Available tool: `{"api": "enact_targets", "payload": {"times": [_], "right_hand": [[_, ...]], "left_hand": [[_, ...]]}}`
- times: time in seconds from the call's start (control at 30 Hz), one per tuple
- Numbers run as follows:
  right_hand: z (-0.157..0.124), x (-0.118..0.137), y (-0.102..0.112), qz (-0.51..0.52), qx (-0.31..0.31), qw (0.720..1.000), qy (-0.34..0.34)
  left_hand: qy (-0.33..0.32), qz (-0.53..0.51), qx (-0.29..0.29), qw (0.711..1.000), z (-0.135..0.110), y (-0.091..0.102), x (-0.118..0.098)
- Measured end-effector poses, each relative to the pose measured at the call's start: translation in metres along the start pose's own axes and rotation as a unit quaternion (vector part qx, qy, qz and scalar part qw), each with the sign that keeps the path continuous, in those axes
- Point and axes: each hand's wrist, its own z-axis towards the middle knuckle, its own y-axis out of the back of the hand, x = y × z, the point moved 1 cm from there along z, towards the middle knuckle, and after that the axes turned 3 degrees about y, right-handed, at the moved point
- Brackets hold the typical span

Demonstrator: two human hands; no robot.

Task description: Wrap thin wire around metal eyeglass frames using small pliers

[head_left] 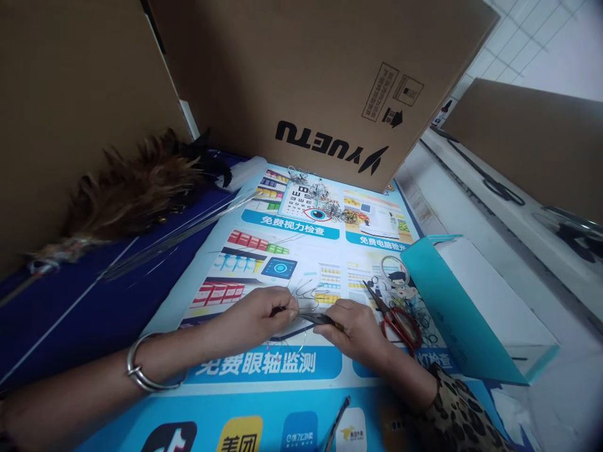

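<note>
My right hand (355,326) is closed around a pair of pliers (311,317), their narrow jaws pointing left. Directly in front of the jaw tips, my left hand (277,312) pinches a piece of thin wire, most of it hidden by the fingers. Bent lengths of thin wire (306,290) lie on the printed sheet just beyond both hands. Scissors with red handles (402,328) rest to the right of my right hand, blades pointing away. Beside them are a wire coil (396,271) and a tangle of small wire pieces (426,323).
Tangled wire clusters (330,207) lie at the back, before a large cardboard box (301,81). Long straight wires (174,242) and a feather duster (136,182) are at left. An open teal box (471,314) stands at right. A thin dark tool (338,422) lies near the front.
</note>
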Motion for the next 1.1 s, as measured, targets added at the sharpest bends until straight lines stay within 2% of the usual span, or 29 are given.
{"api": "enact_targets", "payload": {"times": [0.3, 0.5, 0.7, 0.93, 1.1], "right_hand": [[0.004, 0.004, 0.009, 0.134, 0.031, 0.989, -0.047], [0.004, 0.007, 0.011, 0.194, 0.041, 0.978, -0.069], [0.004, 0.009, 0.012, 0.214, 0.039, 0.973, -0.076], [0.003, 0.010, 0.011, 0.206, 0.040, 0.975, -0.072], [0.002, 0.010, 0.007, 0.189, 0.033, 0.979, -0.066]], "left_hand": [[0.058, -0.129, 0.015, 0.990, 0.000, 0.001, -0.002], [0.034, -0.139, 0.002, 0.990, -0.001, 0.001, 0.000], [0.018, -0.127, -0.017, 0.992, -0.001, -0.002, 0.002], [0.033, -0.133, -0.040, 0.990, -0.002, -0.004, -0.002], [0.056, -0.174, -0.024, 0.983, -0.002, -0.006, 0.000]]}}
